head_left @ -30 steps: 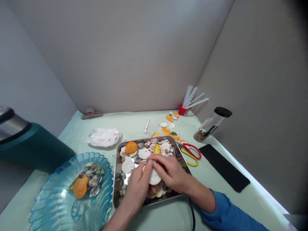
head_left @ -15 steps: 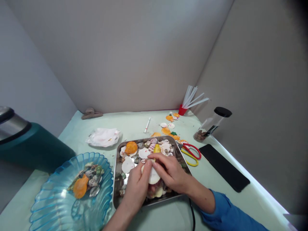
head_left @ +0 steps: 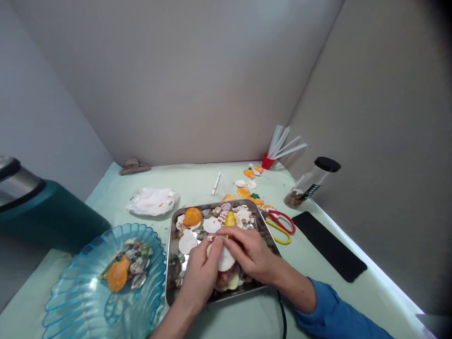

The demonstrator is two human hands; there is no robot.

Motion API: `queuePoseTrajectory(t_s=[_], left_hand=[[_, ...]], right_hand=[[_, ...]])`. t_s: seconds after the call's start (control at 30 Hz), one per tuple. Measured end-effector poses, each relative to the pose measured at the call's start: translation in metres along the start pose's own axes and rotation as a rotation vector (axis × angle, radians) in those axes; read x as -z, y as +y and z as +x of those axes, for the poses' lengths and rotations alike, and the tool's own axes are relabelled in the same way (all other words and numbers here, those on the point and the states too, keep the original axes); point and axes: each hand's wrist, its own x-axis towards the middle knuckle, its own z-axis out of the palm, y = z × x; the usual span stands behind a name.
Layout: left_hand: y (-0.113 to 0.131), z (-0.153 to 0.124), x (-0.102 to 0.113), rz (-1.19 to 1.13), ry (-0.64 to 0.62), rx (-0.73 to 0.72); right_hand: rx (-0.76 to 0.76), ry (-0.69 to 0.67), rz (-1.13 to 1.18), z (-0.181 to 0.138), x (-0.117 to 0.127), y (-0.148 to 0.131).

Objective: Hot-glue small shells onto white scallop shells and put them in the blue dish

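Observation:
Both hands meet over the near half of a metal tray (head_left: 170,263) full of several seashells. My left hand (head_left: 201,275) and my right hand (head_left: 249,254) together pinch a flat white scallop shell (head_left: 224,259), with fingertips pressed on its top edge. An orange scallop shell (head_left: 192,217) and a small yellow object (head_left: 230,219) lie in the tray's far part. More pale and pink shells sit under my hands, partly hidden.
A blue glass bowl (head_left: 81,301) with shells stands at the near left. Scissors (head_left: 280,225), a black phone (head_left: 328,245), a jar (head_left: 310,183), a red cup of straws (head_left: 271,157) and loose shells lie right. A crumpled tissue (head_left: 151,201) and a teal container (head_left: 38,212) are left.
Both hands with the white shell have shifted very slightly; the thumbs have adjusted on the shell's top edge. Everything else is still.

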Motion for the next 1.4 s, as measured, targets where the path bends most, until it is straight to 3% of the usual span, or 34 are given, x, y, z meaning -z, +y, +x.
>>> queuePoseTrajectory(t_s=[0.63,1.0,1.4], left_hand=[[0.0002,-0.0008,-0.0014,-0.023,-0.031,0.042],[0.0018,0.0004,-0.0016,-0.067,-0.057,0.074],[-0.0005,-0.0022,-0.001,-0.033,-0.069,0.053]], right_hand=[[0.016,-0.006,-0.011,0.0016,0.0012,-0.0013],[-0.068,0.013,-0.067,-0.0001,-0.0006,-0.0011],[-0.065,-0.016,0.007,0.0011,0.0001,-0.001]])
